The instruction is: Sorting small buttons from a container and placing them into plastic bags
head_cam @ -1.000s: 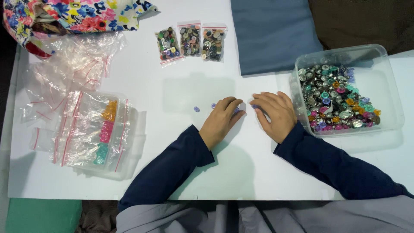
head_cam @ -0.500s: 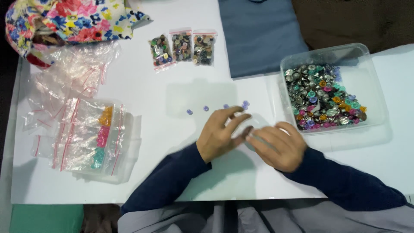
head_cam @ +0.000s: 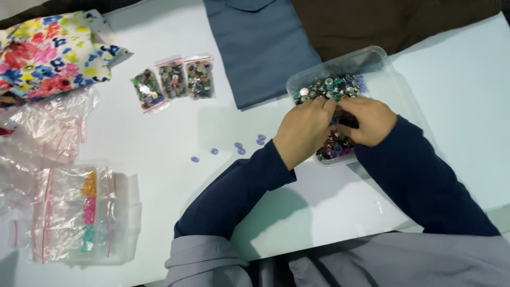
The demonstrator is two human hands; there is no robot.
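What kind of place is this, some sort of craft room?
Probably a craft or sewing worktable. Both hands reach into a clear plastic tub full of mixed coloured buttons, three small filled zip bags lie in a row, and folded blue-grey fabric sits beyond them.

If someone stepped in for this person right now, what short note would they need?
Left hand and right hand: both inside the clear plastic tub, fingers down among the mixed buttons; whether either holds one is hidden.
On the white table: a row of small purple buttons, three filled zip bags, empty zip bags at the left.
Left: the tub is mostly full.
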